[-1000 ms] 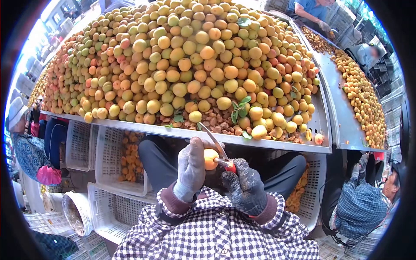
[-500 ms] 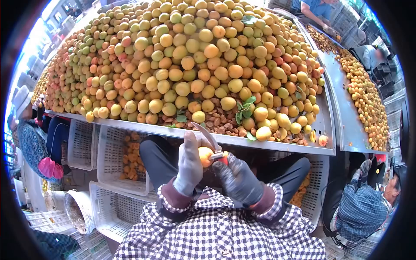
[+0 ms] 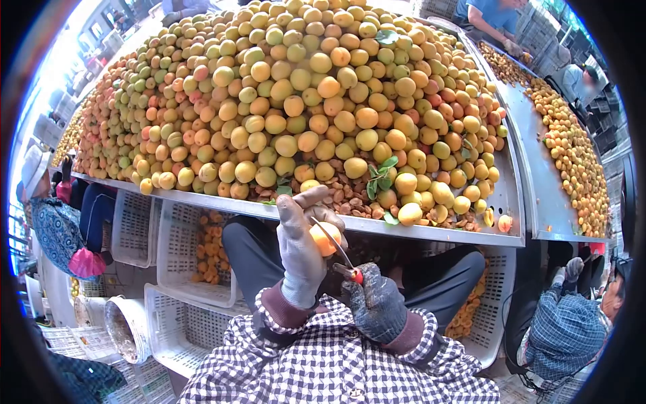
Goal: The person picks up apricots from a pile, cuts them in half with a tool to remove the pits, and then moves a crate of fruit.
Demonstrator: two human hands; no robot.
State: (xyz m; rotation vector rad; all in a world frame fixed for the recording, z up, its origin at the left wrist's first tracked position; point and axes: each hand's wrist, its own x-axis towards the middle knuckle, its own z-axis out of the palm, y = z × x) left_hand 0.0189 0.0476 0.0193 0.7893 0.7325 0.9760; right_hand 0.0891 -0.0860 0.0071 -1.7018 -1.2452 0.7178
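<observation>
My left hand (image 3: 301, 246), in a grey glove, is closed around an orange-yellow apricot (image 3: 321, 242) in front of the tray's near edge. In my dark-gloved right hand (image 3: 377, 306) is a knife (image 3: 357, 275) with a red handle. Its thin curved blade points up and to the left and overlaps the apricot in this view. Beyond both hands, a big heap of apricots (image 3: 293, 106) fills the metal tray (image 3: 431, 233). Brown pits (image 3: 345, 202) and a few green leaves (image 3: 381, 180) lie along its near side.
White crates (image 3: 195, 283) holding orange apricot pieces (image 3: 210, 246) stand below the tray beside my legs. A white bucket (image 3: 128, 330) is at the lower left. People sit at left and right; a second metal table (image 3: 555, 202) with apricots extends along the right.
My right hand has moved down and slightly right, drawing the knife handle away from the apricot. My left hand still holds the apricot, now a little higher and turned.
</observation>
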